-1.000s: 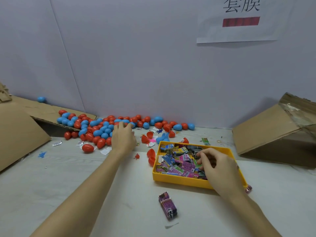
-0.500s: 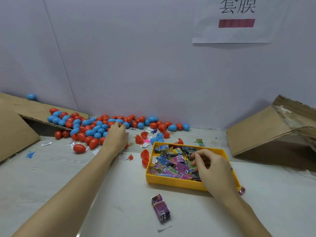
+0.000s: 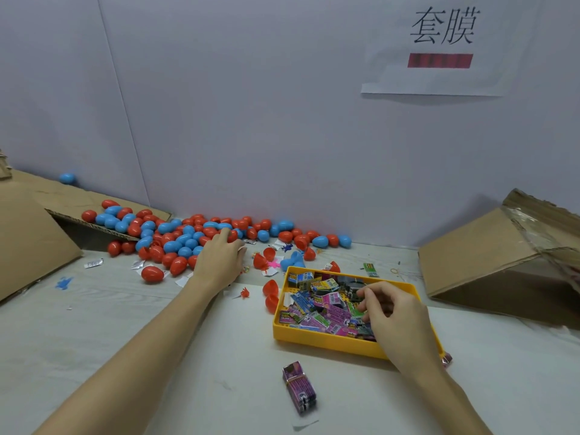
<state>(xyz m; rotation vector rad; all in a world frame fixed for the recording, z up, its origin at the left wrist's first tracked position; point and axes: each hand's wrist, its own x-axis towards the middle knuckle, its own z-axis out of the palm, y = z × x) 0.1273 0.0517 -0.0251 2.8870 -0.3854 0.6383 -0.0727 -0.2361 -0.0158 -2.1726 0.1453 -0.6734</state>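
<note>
Nearest the viewer, a small purple printed carton (image 3: 299, 387) lies flat on the pale grey table (image 3: 125, 340), between the two forearms and apart from both.

Right hand (image 3: 395, 318): forearm enters from the lower right and crosses the near right corner of the shallow yellow plastic tray (image 3: 326, 342). The hand is palm down over the tray's right half, fingers curled, thumb and forefinger tips drawn together on the small printed paper packets (image 3: 317, 309) heaped inside. Whether a packet is actually pinched cannot be told.

Two open red plastic egg halves (image 3: 270, 293) lie just beside the tray's left wall.

Left hand (image 3: 219, 262): arm stretched forward from the lower left, back of the hand up, forefinger touching the near edge of the pile of red and blue plastic eggs (image 3: 175, 237) against the white back wall (image 3: 282, 120). The other fingers are hidden under the hand; its grasp cannot be told.

Room: the widest bare tabletop lies left of the left forearm. A tilted brown cardboard box (image 3: 31, 240) bounds the left side, a second brown cardboard box (image 3: 489, 265) the right, near the tray's far right corner. A white paper sign (image 3: 439, 80) is fixed to the wall above
</note>
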